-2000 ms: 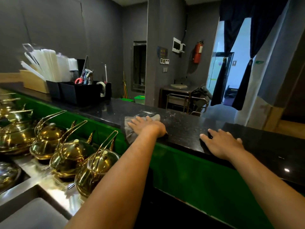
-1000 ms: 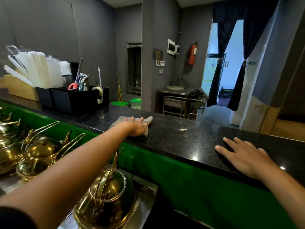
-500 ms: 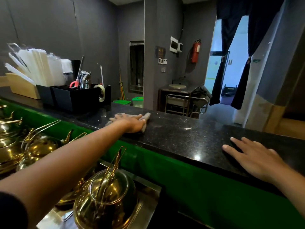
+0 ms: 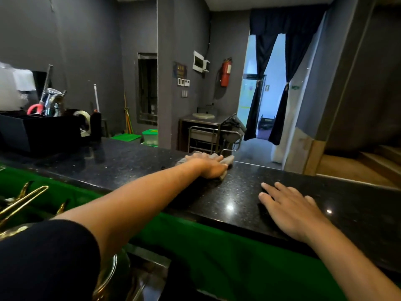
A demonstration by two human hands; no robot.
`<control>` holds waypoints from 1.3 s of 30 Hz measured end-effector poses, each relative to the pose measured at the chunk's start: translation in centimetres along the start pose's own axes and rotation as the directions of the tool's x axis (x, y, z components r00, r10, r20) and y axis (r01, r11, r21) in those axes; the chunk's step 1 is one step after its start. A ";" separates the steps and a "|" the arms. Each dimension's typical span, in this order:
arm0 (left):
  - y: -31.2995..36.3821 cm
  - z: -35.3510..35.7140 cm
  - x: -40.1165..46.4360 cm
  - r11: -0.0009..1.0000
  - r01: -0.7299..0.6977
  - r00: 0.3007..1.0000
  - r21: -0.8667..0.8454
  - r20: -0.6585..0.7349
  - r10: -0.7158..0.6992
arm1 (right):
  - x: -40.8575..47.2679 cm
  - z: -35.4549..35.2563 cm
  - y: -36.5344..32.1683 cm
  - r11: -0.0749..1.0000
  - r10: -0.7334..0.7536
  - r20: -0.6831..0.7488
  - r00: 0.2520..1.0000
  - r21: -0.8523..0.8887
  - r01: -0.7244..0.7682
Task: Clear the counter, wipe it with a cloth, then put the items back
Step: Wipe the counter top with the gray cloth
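Grey walls [image 4: 86, 40] close in a dim room, and a bright doorway with long dark blue curtains [image 4: 263, 88] opens at the back. Across the middle runs a long black speckled stone counter [image 4: 130, 161] with a shiny top, and a bright green panel [image 4: 206, 253] covers its front below the edge. Both arms reach out over it. At the far left of the counter stands a black box-shaped holder [image 4: 45, 131] with metal tools and something pink and red sticking out of it, and a roll of tape [image 4: 83, 118] sits just beside it. Behind the counter stands a steel trolley [image 4: 208, 135] against the grey wall, and a red fire extinguisher [image 4: 225, 71] hangs on the wall above it. Low on the left, gold metal handles [image 4: 23, 198] peek out under the left arm. The right hand [image 4: 290, 209] lies flat on the counter near its front edge, palm down, with straight fingers spread a little, and it holds nothing. The left hand [image 4: 210, 166] is stretched to the far edge of the counter and presses down flat on a small grey cloth [image 4: 226, 162]. The cloth lies on the counter top under that hand, with its edges showing past the fingertips and by the wrist.
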State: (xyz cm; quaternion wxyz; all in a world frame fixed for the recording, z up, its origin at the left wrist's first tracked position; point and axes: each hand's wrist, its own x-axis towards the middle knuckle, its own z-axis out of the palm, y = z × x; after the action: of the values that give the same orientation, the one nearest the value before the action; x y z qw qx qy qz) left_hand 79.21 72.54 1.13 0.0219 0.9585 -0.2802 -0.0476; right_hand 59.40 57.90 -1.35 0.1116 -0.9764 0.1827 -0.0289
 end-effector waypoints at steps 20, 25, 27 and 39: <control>2.2 1.6 -8.4 0.986 -0.162 0.987 0.048 0.021 0.161 | -1.0 -1.0 -0.4 0.955 0.097 -0.152 0.984 0.293 -0.049; 4.6 3.9 -15.1 0.911 -0.405 0.911 0.072 -0.049 0.409 | -1.0 -1.0 -0.5 0.963 0.069 -0.181 0.981 0.268 -0.018; 3.2 4.2 -15.6 0.889 -0.458 0.887 0.020 -0.058 0.458 | -0.8 -1.0 -0.3 0.959 0.065 -0.186 0.980 0.283 -0.010; 8.0 1.7 -8.8 0.969 -0.240 0.970 0.052 -0.014 0.241 | -0.7 -1.7 0.7 0.821 0.189 -0.265 0.946 0.571 -0.004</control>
State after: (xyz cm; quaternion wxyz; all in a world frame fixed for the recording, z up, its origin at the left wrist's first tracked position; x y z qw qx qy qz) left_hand 67.38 70.54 0.69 0.0066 0.9181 -0.3952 -0.0280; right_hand 58.30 57.14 0.10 0.3656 -0.8723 0.2308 -0.2284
